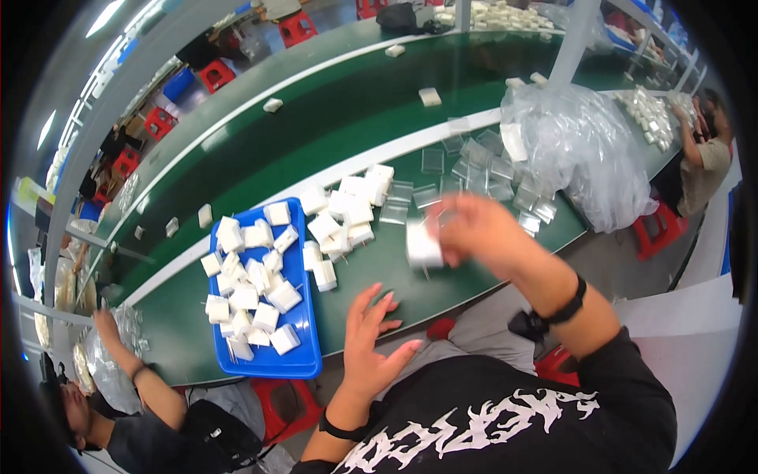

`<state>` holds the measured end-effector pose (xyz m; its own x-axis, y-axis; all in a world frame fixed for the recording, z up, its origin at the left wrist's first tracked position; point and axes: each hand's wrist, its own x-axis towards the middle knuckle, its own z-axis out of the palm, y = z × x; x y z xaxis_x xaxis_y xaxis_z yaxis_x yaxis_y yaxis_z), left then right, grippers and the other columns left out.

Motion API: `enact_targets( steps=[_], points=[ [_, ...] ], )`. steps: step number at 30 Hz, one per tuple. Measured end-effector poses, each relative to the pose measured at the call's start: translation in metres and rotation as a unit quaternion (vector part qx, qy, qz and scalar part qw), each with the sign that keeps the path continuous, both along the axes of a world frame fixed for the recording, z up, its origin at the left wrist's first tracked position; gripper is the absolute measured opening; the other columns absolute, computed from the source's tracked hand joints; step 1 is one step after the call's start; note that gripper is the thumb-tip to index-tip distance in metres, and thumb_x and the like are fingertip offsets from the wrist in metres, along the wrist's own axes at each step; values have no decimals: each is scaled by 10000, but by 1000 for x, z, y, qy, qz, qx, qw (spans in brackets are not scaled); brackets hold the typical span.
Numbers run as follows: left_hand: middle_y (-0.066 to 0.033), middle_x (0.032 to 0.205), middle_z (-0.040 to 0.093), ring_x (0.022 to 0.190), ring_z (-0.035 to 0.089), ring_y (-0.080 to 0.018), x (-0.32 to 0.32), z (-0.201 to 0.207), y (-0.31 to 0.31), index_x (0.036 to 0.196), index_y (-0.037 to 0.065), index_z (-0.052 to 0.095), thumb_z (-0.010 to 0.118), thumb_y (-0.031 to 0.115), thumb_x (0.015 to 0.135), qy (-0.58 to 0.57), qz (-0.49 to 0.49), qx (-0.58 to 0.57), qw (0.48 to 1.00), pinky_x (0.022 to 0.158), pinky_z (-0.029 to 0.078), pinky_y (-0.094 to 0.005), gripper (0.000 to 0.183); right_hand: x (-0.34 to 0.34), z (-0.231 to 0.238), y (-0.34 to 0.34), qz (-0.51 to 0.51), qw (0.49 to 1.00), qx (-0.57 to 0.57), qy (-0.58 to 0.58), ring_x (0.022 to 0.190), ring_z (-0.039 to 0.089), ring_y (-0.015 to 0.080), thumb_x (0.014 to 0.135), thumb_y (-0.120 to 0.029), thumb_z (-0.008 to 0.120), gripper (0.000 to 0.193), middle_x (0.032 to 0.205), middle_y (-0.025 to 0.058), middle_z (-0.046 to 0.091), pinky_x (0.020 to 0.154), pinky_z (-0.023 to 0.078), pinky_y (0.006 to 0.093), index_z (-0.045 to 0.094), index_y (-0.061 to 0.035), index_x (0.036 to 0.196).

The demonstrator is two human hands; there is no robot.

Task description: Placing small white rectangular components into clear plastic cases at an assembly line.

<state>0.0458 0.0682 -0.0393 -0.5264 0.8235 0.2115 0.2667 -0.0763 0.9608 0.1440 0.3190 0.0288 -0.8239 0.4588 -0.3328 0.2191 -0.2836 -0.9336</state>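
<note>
My right hand (482, 233), slightly blurred, grips a white block-shaped plastic piece (422, 245) above the green table (379, 304). A thin pin sticks out below that piece. My left hand (368, 340) is held at the table's near edge, fingers spread and nothing in them. To the left lies a blue tray (313, 340) with several similar white pieces in it, some showing thin pins. Between the tray and my right hand sits a loose pile of white pieces (347, 209). Clear flat square covers (476, 158) are scattered beyond my right hand.
A big clear plastic bag (584, 150) lies on the table at the right, by a grey post (576, 43). Behind a white rail, a green conveyor belt (339, 103) carries scattered white pieces. Other people sit at left (150, 430) and right (705, 162).
</note>
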Motion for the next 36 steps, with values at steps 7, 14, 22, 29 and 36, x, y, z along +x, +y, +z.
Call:
enact_targets(
  steps=[7, 14, 22, 29, 36],
  points=[
    [-187, 1410, 506, 1130, 660, -262, -11, -25, -10, 1261, -38, 636, 803, -6, 804, 74, 6, -47, 996, 880, 617, -337, 488, -58, 21, 47, -43, 997, 39, -43, 797, 725, 213, 969, -333, 708, 485, 1050, 142, 664, 686, 584, 266, 538, -4, 1284],
    [-180, 1288, 593, 1053, 686, -239, -16, -14, -2, 1177, -45, 676, 795, 18, 821, 73, -17, -88, 993, 838, 614, -319, 381, -58, -17, 93, 56, 772, 625, -107, 917, 716, 324, 819, -174, 761, 405, 1007, 144, 734, 840, 578, 430, 690, -45, 1196],
    [-177, 1290, 586, 1047, 678, -247, -20, -16, -1, 1180, -48, 674, 789, 26, 833, 45, -46, -62, 996, 852, 606, -319, 374, -103, -35, 109, 160, 676, 683, -225, 1055, 656, 370, 781, -147, 747, 431, 1089, 171, 708, 947, 525, 460, 702, -80, 1204],
    [-189, 1400, 537, 1148, 636, -236, -16, -6, -18, 1516, 28, 414, 692, 47, 954, -283, -44, -6, 958, 1004, 538, -353, 627, -80, 25, 32, 138, 749, 647, -43, 966, 686, 334, 762, -148, 804, 501, 1049, 180, 702, 832, 548, 409, 673, -18, 1228],
    [-170, 1381, 550, 1123, 610, -188, -40, 17, -37, 1605, 33, 191, 559, 46, 1042, -462, -152, 63, 871, 963, 518, -337, 673, -60, 56, -106, 379, 728, 558, 121, 985, 692, 321, 791, -283, 848, 487, 1103, 118, 705, 829, 564, 413, 662, -105, 1204]
  ],
)
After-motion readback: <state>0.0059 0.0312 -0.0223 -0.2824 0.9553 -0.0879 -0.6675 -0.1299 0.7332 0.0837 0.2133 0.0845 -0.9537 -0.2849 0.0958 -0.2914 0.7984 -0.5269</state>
